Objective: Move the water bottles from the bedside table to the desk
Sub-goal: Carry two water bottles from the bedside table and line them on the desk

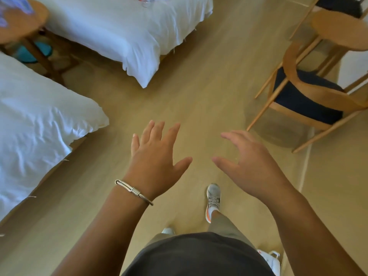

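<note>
My left hand (155,154), with a silver bangle on the wrist, is stretched out over the floor with fingers spread and holds nothing. To its right my right hand (251,162) hovers with relaxed, slightly bent fingers, also holding nothing. The round wooden bedside table (22,22) stands far off at the top left between the two beds; blurred bluish clear plastic (14,6) shows at its edge, too smeared to tell as bottles. A round wooden table (342,30) stands at the top right.
Two beds with white bedding lie at left (35,126) and top centre (123,34). A wooden chair with a dark seat (306,96) stands at right. Tan floor runs between them. My grey shoe (213,198) steps forward. A teal object (29,53) lies under the bedside table.
</note>
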